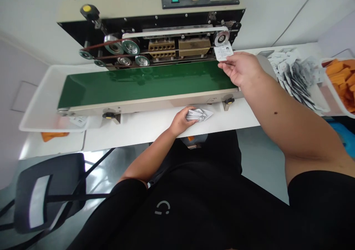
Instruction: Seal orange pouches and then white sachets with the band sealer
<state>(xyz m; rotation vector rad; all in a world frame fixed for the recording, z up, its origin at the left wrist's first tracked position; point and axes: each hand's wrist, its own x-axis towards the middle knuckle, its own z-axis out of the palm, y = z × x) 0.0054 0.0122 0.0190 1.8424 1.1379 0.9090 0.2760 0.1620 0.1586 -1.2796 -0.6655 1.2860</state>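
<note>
My right hand [240, 68] pinches a small white printed sachet [223, 52] and holds it at the right-hand mouth of the band sealer [155, 28], just under the roller wheel. The sachet's lower edge hangs over the right end of the green conveyor belt [144, 82]. My left hand [181, 120] rests on the white table [149, 126] in front of the machine. Its fingers are closed around a fanned stack of white sachets [200, 114].
A heap of white sachets [295, 78] lies on the table to the right, beside a white bin of orange pieces [342, 82]. A white catch tray [41, 106] sits at the belt's left end. A black chair [47, 198] stands at lower left.
</note>
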